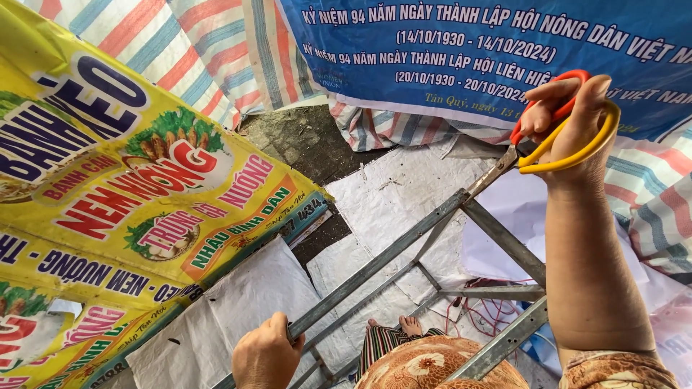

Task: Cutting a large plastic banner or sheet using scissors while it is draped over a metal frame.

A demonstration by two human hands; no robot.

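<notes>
Head camera, high up, looking steeply down.

Large yellow banner fills the left side, hung at a slant, its lower edge running from bottom left up toward the middle. Printed lettering in red, dark blue and white; orange bands along the lower border; small pictures of green leaves and pale food items set among the words. A fold or second strip of the same yellow sheet shows at bottom left. Blue banner spans the top right, rectangular, with rows of white lettering and one smaller pale line beneath; its lower edge sags over a striped red, white and blue tarpaulin. No packages or screens in view.
</notes>
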